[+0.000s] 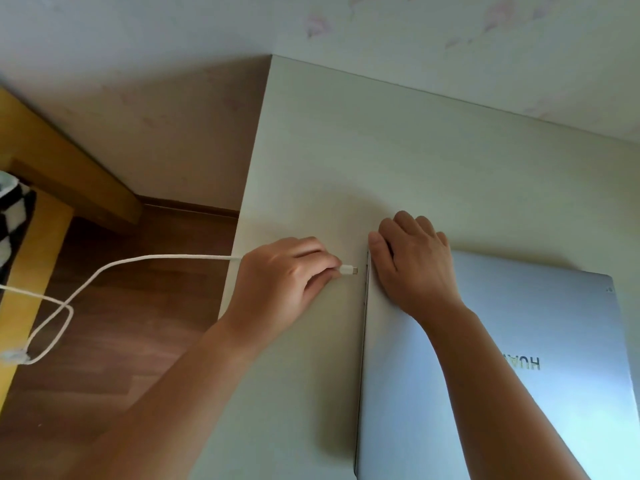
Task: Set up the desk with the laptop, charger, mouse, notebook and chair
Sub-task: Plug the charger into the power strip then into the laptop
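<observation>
- Two hands at work on the pale desk point(311, 140).
- Left hand point(280, 282) pinches the white charger cable point(114, 266) behind its plug point(348, 270), tip just short of the laptop's edge.
- Right hand point(415, 261) lies flat, fingers loosely spread, on the closed silver laptop point(554, 393), at its far left corner.

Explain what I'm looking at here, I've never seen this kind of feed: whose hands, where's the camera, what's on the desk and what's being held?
There is no robot: a person works with bare hands, and the one camera sits on their head, looking forward and down. The left hand pinches the plug end of a white charger cable, its tip just short of the edge of a closed silver laptop, not yet in. The right hand rests flat on the laptop's near corner, apparently steadying it. The laptop lies on a pale desk. The cable trails left over the wooden floor.
</observation>
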